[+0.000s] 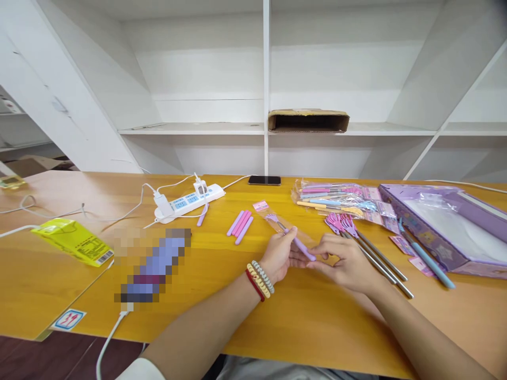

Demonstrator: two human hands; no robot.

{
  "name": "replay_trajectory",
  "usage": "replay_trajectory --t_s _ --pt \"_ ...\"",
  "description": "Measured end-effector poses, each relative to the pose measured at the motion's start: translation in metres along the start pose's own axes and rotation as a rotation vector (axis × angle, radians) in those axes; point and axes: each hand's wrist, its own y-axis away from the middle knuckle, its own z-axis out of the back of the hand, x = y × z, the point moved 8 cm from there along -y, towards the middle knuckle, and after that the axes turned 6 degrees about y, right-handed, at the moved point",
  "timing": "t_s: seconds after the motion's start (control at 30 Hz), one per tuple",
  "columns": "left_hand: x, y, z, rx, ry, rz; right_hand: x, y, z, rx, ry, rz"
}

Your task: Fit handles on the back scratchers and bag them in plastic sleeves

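A back scratcher [303, 249] with a lilac handle and a small claw head lies slanted between my hands. Clear film of a plastic sleeve [295, 222] with a pink header surrounds its upper part. My left hand [277, 256] is closed around the sleeve and handle, thumb on top. At the handle's lower end, the fingers of my right hand [344, 258] pinch; whether film lies between them cannot be told. Loose pink and lilac handles [241, 224] rest left of the sleeve. Right of my hands are several pink claw heads on metal rods [382, 258].
Packed back scratchers [332, 198] lie behind, beside a purple box [447, 253]. A blue-handled scratcher [431, 264] sits before the box. Further left are a power strip [190, 203], a yellow carton [73, 240] and a blurred device [158, 266] on a cable. A phone [264, 180] lies at the back.
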Motion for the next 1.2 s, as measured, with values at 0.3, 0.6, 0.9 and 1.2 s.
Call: replay_trajectory --t_s 0.3,0.6,0.9,1.2 --pt "-0.003 -0.003 0.0 0.06 -0.057 -0.014 -0.005 -0.004 -0.006 0.147 -0.177 -0.117" --pt "-0.021 -0.002 -0.008 0.185 -0.083 -0.163 0.002 -0.003 0.0 0.06 -0.093 0.02" --pt "-0.024 0.006 -0.022 0.273 -0.227 -0.246 0.002 -0.001 0.018 -0.214 0.127 0.113" --pt "-0.031 0.018 -0.033 0.286 -0.369 -0.353 0.002 0.002 0.002 -0.122 0.278 0.144"
